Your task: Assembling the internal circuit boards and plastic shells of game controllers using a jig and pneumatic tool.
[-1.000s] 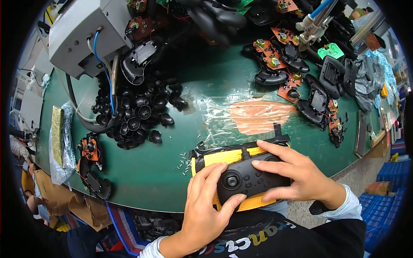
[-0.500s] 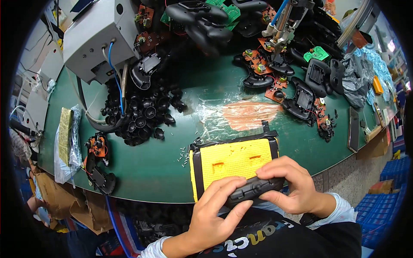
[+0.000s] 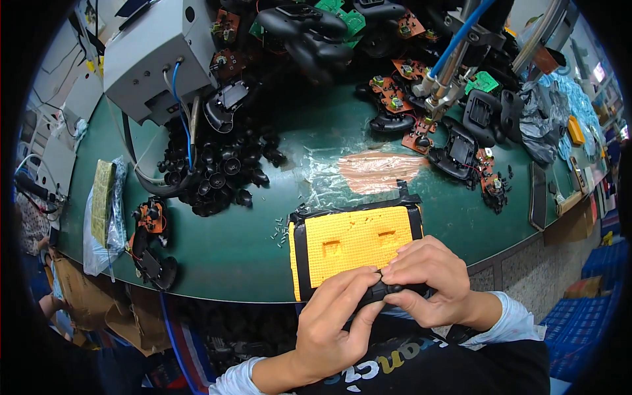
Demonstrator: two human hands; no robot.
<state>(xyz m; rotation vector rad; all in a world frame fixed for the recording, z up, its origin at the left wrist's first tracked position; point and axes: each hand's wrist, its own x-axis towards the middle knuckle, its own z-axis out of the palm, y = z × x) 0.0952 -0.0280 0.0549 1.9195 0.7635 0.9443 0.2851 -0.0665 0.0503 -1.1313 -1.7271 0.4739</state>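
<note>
Between my two hands is a black game controller (image 3: 376, 293), held edge-on just off the table's front edge. My left hand (image 3: 337, 315) is closed on its left part, fingers over the top and thumb beneath. On the other side my right hand (image 3: 431, 280) grips it, fingertips and thumb pinching near its middle. The palms and fingers hide much of the shell. Right behind the controller lies a yellow textured pad (image 3: 355, 234) edged with black tape, with two slots cut into it.
Black thumbstick caps (image 3: 220, 172) lie heaped at left beside a grey machine (image 3: 161, 62). Small screws (image 3: 279, 232) are scattered left of the pad. A screwdriver mechanism (image 3: 442, 85) hangs at upper right over opened controllers with orange circuit boards (image 3: 416, 139). A phone (image 3: 538, 195) lies at right.
My right hand has slid left along the controller, closer to my left hand, and covers more of it. The hanging screwdriver mechanism appears lower and further right in view.
</note>
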